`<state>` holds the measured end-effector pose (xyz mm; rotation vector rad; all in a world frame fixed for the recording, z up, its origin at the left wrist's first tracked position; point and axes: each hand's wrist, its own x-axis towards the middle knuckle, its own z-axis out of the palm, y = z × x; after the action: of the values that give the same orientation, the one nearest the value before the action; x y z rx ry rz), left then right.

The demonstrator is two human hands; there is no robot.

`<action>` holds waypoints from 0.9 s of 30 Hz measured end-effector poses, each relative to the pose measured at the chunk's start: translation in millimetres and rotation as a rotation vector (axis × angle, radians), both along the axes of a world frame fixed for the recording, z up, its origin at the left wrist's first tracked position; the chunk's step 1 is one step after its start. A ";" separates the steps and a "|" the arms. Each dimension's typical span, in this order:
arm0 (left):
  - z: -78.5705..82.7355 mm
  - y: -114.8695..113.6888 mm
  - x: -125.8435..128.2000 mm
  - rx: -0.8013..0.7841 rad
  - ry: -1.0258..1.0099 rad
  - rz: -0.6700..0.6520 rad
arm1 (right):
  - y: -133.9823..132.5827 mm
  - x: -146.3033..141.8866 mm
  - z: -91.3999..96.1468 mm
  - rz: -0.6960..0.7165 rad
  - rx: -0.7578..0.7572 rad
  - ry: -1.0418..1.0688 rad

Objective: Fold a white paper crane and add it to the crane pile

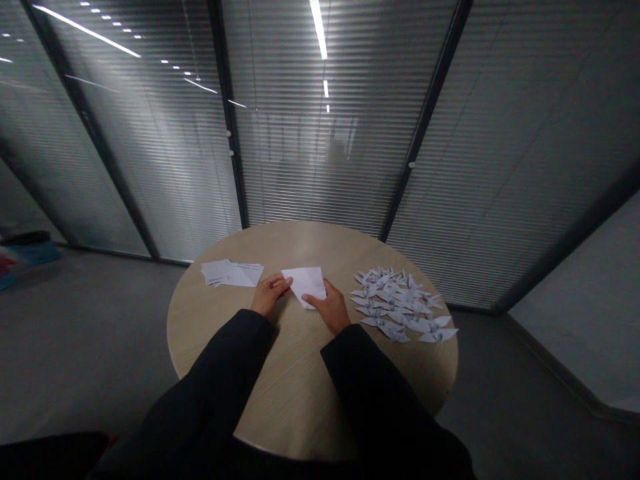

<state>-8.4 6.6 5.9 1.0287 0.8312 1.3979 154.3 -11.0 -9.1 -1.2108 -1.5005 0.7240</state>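
Note:
A sheet of white paper (306, 281) with faint crease lines is held above the middle of the table, between both hands. My left hand (271, 294) pinches its left edge between thumb and fingers. At the lower right edge, my right hand (331, 305) grips it with the thumb on top and the fingers behind, partly hidden. Left of my hands lies a loose stack of white paper sheets (235, 274). To the right, several folded white paper cranes (395, 300) lie close together in a spread cluster.
Everything rests on a round wooden table (300, 367). Behind it stands a glass partition with blinds (320, 180) and dark frames. On the floor at far left is a blue container (34, 252) with a dark top. A pale wall (590, 307) closes off the right.

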 end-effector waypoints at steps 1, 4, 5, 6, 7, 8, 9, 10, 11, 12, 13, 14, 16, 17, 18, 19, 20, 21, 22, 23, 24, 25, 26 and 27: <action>0.2 -0.1 0.2 0.000 -0.001 0.001 | -0.3 -0.2 0.7 0.002 -0.003 0.005; -0.2 0.9 0.4 -0.001 -0.006 0.019 | -2.1 -1.0 4.2 0.011 -0.013 0.021; -0.7 1.6 0.3 0.002 -0.009 0.032 | -2.7 -1.3 5.5 0.012 -0.014 0.024; -1.2 2.3 0.0 0.007 -0.014 0.047 | -3.3 -1.4 6.6 0.012 -0.016 0.025; -1.8 3.1 -0.3 0.013 -0.020 0.060 | -3.7 -1.4 7.4 0.011 -0.017 0.023; -2.4 3.8 -0.7 0.019 -0.024 0.067 | -4.0 -1.2 7.9 0.009 -0.019 0.018; -3.0 4.5 -1.0 0.025 -0.023 0.070 | -4.1 -0.9 8.1 0.007 -0.022 0.011; -3.5 5.0 -1.4 0.030 -0.019 0.070 | -4.0 -0.5 8.0 0.006 -0.028 0.005; -4.0 5.5 -1.6 0.032 -0.012 0.068 | -3.8 -0.1 7.7 0.004 -0.032 0.000; -4.5 5.8 -1.8 0.033 -0.006 0.068 | -3.5 0.3 7.1 0.003 -0.034 -0.003; -4.8 5.9 -2.0 0.033 -0.002 0.071 | -3.1 0.6 6.5 0.002 -0.032 -0.006; -5.0 6.0 -2.0 0.034 0.000 0.073 | -2.7 0.8 5.9 0.001 -0.030 -0.006; -5.0 5.8 -2.1 0.043 0.007 0.068 | -1.9 0.9 4.9 0.000 -0.023 0.000; -4.8 5.5 -2.2 0.052 0.013 0.062 | -1.6 0.8 4.5 0.001 -0.022 0.006; -4.5 5.2 -2.2 0.060 0.018 0.055 | -1.4 0.7 4.3 0.004 -0.021 0.015; -4.1 4.9 -2.1 0.070 0.022 0.050 | -1.2 0.6 4.1 0.010 -0.020 0.024; -3.7 4.6 -2.1 0.080 0.024 0.048 | -1.0 0.5 4.0 0.016 -0.019 0.034; -3.5 4.4 -2.0 0.089 0.025 0.047 | -0.8 0.5 3.9 0.023 -0.019 0.041; -3.5 4.3 -2.0 0.099 0.024 0.046 | -0.7 0.6 3.8 0.028 -0.019 0.046; -3.7 4.4 -1.9 0.107 0.021 0.046 | -0.5 0.7 3.7 0.030 -0.021 0.048; -4.2 4.7 -1.9 0.114 0.019 0.046 | -0.4 0.8 3.6 0.031 -0.024 0.048; -4.7 5.1 -1.8 0.118 0.015 0.047 | -0.3 0.9 3.5 0.032 -0.029 0.048; -5.3 5.6 -1.8 0.119 0.013 0.047 | -0.2 1.0 3.4 0.036 -0.033 0.050; -5.8 6.1 -1.8 0.117 0.008 0.050 | -0.2 1.1 3.4 0.043 -0.035 0.053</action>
<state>-10.2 12.7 0.0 1.1096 0.7932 1.4999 155.4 -11.2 -5.7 -1.1800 -1.4791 0.8084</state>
